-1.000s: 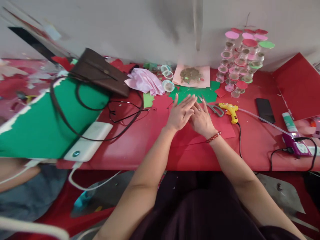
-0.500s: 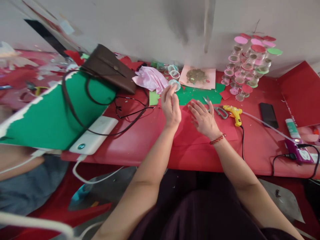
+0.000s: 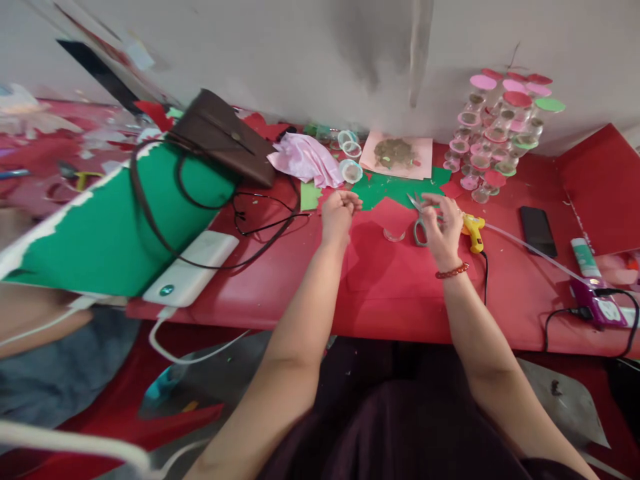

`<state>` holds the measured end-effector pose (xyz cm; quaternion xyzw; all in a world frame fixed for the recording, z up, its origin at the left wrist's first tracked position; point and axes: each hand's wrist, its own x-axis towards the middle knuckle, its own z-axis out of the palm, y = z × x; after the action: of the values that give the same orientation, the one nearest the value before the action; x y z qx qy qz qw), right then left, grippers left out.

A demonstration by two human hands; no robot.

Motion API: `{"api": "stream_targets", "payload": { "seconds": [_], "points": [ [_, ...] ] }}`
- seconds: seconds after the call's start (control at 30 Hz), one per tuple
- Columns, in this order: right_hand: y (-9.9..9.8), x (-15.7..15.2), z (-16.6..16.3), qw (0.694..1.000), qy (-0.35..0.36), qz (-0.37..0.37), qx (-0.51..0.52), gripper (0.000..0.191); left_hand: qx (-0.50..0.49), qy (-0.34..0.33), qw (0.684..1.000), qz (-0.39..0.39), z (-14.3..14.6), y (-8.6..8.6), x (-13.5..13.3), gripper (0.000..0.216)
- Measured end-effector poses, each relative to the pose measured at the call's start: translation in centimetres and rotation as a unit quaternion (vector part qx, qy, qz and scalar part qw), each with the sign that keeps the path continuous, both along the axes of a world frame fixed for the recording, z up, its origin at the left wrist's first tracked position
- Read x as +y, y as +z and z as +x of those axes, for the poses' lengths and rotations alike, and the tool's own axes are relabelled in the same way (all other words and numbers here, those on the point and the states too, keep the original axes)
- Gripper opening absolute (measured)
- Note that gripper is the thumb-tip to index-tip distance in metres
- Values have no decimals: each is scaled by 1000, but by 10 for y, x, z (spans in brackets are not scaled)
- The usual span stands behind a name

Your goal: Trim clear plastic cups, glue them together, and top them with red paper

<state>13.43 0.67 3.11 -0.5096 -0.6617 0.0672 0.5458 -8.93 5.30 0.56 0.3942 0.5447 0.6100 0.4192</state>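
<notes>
- Your left hand (image 3: 340, 213): fingers curled in, narrow, over the left side of the red sheet (image 3: 390, 273); cannot tell whether they close on anything.
- Your right hand (image 3: 443, 223): fingers loosely bent, thumb and forefinger apart, moderately wide; nothing visible between them. It overlaps the scissors (image 3: 420, 233) in view; contact cannot be told.
- Red square (image 3: 393, 212): one, between your hands, one corner pointing away from you; no clear long axis. It covers most of one clear cup (image 3: 395, 236), whose near rim shows on your side.
- Scissors: one pair, just right of the square. Blades point away from you and slightly left, tips apart; long axis runs away from you. One handle loop shows whole, the rest behind your right hand.
- Glue gun (image 3: 475, 230): one, beyond the right hand's outer side; grip points toward you, nozzle end hidden.
- Phone (image 3: 537, 231): one, farther right, long axis slanting away and left.
- White-rimmed cups (image 3: 351, 171): at least three, beside one pink cloth (image 3: 307, 160).
- Cup tower (image 3: 495, 133): one; its cups overlap too much to count.
</notes>
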Motion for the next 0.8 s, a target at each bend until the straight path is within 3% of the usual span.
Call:
{"api": "stream_targets", "payload": {
  "seconds": [0.13,0.23,0.33,0.57,0.8],
  "points": [
    [-5,3,-2,992,-64,-19,108,54,135,-191,970,-70,4,4,-9,27],
    [-10,9,-3,988,-58,-17,139,30,180,-301,935,-58,16,5,-14,43],
    [-16,15,-2,984,-37,-29,172,10,190,-308,932,-9,28,2,-14,51],
    [-21,19,-3,975,-4,-86,205,11,132,-317,939,26,43,-12,-14,50],
    [-20,20,0,969,12,-92,231,30,-31,-301,952,-33,47,-7,-19,44]
  ]
}}
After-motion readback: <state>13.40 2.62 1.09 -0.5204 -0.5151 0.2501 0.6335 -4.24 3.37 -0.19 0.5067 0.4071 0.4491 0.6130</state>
